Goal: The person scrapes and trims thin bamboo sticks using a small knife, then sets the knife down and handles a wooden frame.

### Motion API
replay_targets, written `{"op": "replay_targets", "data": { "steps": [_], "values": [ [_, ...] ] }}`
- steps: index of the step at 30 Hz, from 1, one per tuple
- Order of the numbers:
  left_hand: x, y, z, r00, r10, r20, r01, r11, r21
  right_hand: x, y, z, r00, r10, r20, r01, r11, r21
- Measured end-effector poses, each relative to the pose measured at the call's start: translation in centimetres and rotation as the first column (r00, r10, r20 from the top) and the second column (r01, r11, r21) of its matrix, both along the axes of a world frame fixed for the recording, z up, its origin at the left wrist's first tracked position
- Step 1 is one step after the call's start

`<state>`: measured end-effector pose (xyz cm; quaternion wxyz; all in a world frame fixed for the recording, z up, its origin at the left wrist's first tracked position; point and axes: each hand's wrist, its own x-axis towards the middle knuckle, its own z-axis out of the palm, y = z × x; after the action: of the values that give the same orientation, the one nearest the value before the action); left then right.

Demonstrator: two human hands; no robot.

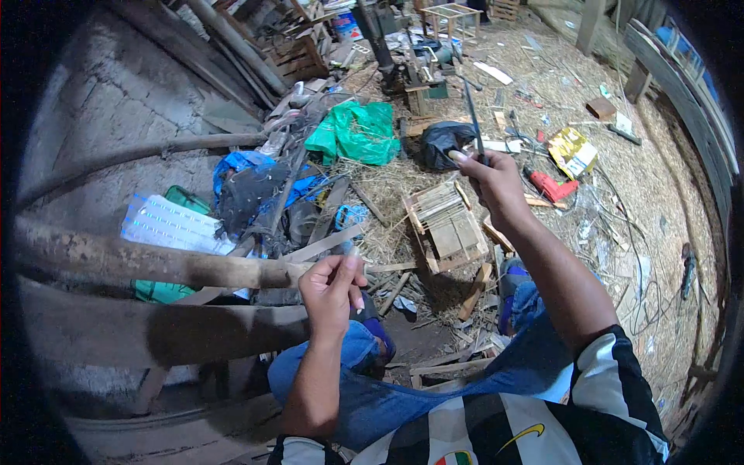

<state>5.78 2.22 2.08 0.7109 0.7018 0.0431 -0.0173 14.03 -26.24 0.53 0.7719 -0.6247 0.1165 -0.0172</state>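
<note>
My left hand (332,288) is closed in a pinch in front of the end of a wooden pole; a thin pale strip (322,245) shows at its fingertips, and I cannot make out exactly what the fingers hold. Raised at the upper right, my right hand (493,180) is wrapped round the handle of a long thin dark blade (472,116), which points up and away. Between and beyond the hands, a small slatted wooden frame (447,225) lies on the littered ground.
Wooden poles (155,256) run along the left beside a wall. A green plastic bag (356,133), a black bag (447,145), a red power tool (552,186) with a cable and a yellow packet (572,153) lie ahead. A wooden rail (682,85) stands right.
</note>
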Motion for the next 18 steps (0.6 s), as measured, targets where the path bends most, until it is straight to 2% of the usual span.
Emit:
{"op": "replay_targets", "data": {
  "steps": [2,6,12,15,17,18],
  "values": [
    [-0.1,0.1,0.6,0.999,0.046,-0.021,-0.047,0.998,-0.047,-0.3,0.4,-0.5,0.998,-0.058,0.039,0.059,0.998,-0.027],
    [-0.3,0.1,0.7,0.996,0.08,0.034,-0.078,0.995,-0.058,-1.2,0.8,0.3,0.997,-0.049,0.053,0.051,0.997,-0.052],
    [-0.5,0.5,0.5,0.993,0.053,0.101,-0.042,0.993,-0.111,-1.5,1.1,0.3,0.997,-0.065,0.042,0.066,0.998,-0.024],
    [-0.4,0.6,0.3,0.988,0.055,0.144,-0.038,0.993,-0.112,-1.7,1.3,0.8,0.998,-0.059,-0.011,0.059,0.998,0.003],
    [-0.4,0.7,0.4,0.99,0.082,0.118,-0.065,0.988,-0.139,-1.6,1.3,0.5,0.999,-0.024,-0.047,0.03,0.991,0.132],
    [-0.3,0.7,0.4,0.989,0.083,0.119,-0.066,0.988,-0.14,-1.6,1.3,0.7,0.999,-0.023,-0.046,0.029,0.991,0.132]
  ]
}}
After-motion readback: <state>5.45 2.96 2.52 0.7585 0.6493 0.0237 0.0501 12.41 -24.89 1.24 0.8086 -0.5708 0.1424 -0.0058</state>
